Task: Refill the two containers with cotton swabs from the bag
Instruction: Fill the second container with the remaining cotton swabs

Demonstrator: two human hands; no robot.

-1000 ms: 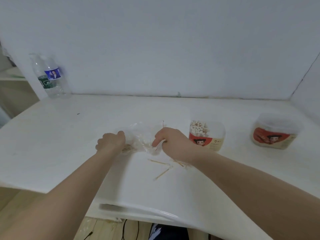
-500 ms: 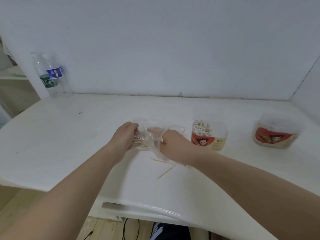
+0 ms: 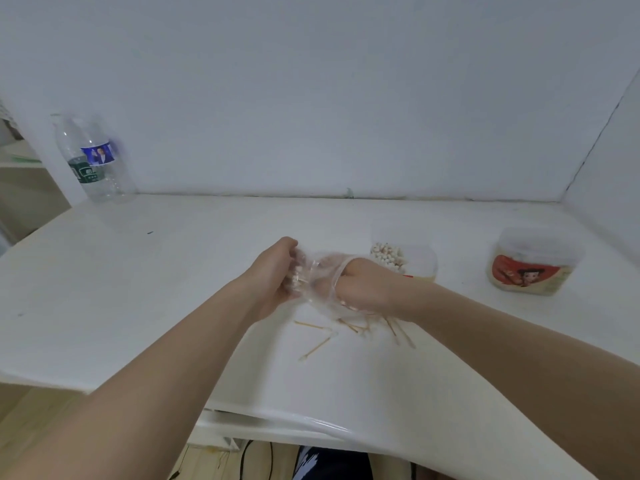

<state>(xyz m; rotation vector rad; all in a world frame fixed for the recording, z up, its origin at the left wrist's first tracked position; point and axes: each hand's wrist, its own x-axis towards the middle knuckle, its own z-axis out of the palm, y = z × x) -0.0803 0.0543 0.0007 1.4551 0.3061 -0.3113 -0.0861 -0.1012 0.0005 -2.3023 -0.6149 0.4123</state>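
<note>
A clear plastic bag (image 3: 320,282) holding cotton swabs is lifted off the white table between both hands. My left hand (image 3: 273,271) grips the bag's left side around the bunched swabs. My right hand (image 3: 360,285) grips the bag at its right side, fingers partly inside the plastic. Several loose swabs (image 3: 346,329) lie on the table just below the hands. A clear container (image 3: 403,259) partly filled with upright swabs stands right behind my right hand. A second container (image 3: 535,265) with a red label sits at the far right.
A plastic water bottle (image 3: 95,161) stands at the back left against the wall. The white table (image 3: 138,289) ends in a front edge close to my body, and walls close off the back and right.
Both hands lifted the bag off the table and drew closer together, with the left hand moving right. More swabs now lie loose on the table below.
</note>
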